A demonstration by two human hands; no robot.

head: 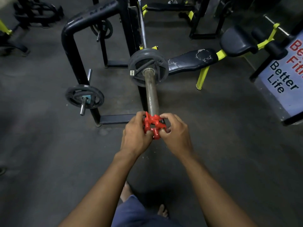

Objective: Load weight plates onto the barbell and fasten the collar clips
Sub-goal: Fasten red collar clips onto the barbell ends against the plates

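Both our hands are on the red plastic collar clip [153,126] at the near tip of the grey steel barbell sleeve [151,92]. Left hand [136,135] grips the clip's left side, fingers curled over the top, thumb underneath. Right hand [175,133] pinches the right side, forefinger hooked over the top edge, thumb on the lower lobe. The clip sits right at the sleeve end; we can't tell if it's already on the sleeve or just in front of it.

Further up the sleeve, well apart from the clip: dark grey round weight plates [148,67] pushed up against the inner collar, with a small white label on the left edge. The chrome bar shaft [142,28] runs away from us beyond the plates, resting in the dark blue steel bench-press rack [73,51].

Left of the sleeve, a smaller black weight plate [84,96] hangs on a storage peg of the rack; another one [102,28] sits on a peg higher up in the frame. Right of the plates: a black padded bench with worn upholstery [193,60] on yellow-green legs. Far right: a banner with red and dark lettering [285,72], partly cut off. Dark grey floor [41,145] throughout; our bare feet and blue shorts are visible at the bottom edge.
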